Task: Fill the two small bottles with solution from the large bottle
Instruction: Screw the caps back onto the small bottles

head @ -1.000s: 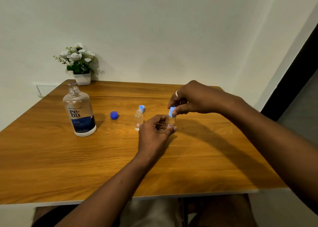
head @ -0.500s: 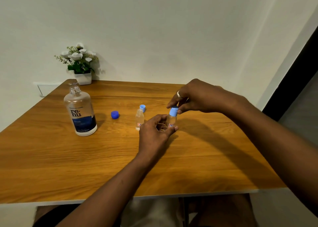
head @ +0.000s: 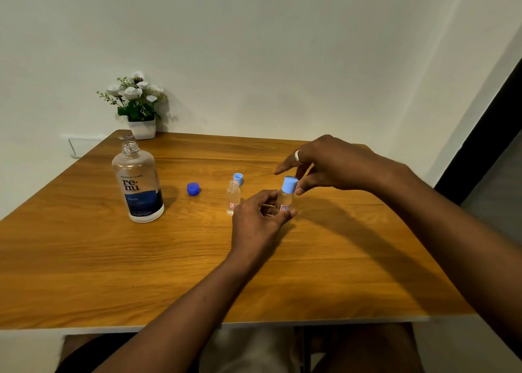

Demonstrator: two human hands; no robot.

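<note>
- Flowers, white, in a small white pot stood at the far left corner of the wooden table, against the wall.
- Nearer, the large "re-nu" solution bottle stood upright and uncapped, its liquid low in the body.
- Right of it lay its dark blue cap, apart from the bottle.
- Farther right stood an open small clear bottle, upright, with a light blue cap lying just behind it, open side up.
- The left hand reached in from the near edge, forearm angled up toward the table's middle, thumb and fingers curled round the lower part of the second small bottle, which tilted slightly to the right.
- That bottle wore a light blue cap of its own.
- The right hand, a ring on one finger, came in from the right side above the bottle; its fingers were loosely spread, the thumb and fingertips close beside the cap, and whether they touched it could not be told.
</note>
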